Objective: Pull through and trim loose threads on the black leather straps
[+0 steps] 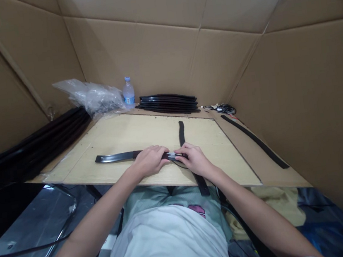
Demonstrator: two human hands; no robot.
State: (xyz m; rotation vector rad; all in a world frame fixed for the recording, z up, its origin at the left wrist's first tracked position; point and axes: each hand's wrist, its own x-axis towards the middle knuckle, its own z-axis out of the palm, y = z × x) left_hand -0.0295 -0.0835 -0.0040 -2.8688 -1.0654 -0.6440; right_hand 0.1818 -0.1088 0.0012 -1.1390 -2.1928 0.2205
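A long, dark, slightly curved strip with a glossy face and a brownish wrapped middle lies crosswise on the board. My left hand is closed over it, pressing it near its right part. Fingers of my right hand pinch a small cutting tool with silver pointed blades. Those blades touch or sit just over the strip, between my two hands; its exact kind is partly hidden. Beneath my right hand runs a second black strip, lengthwise, its near end jutting past the board's front edge.
A pale wooden board forms the work surface, walled by cardboard. Several stacked black strips lie at the back, beside a water bottle and clear plastic bags. More strips lie left; one strip lies right, near tangled cords.
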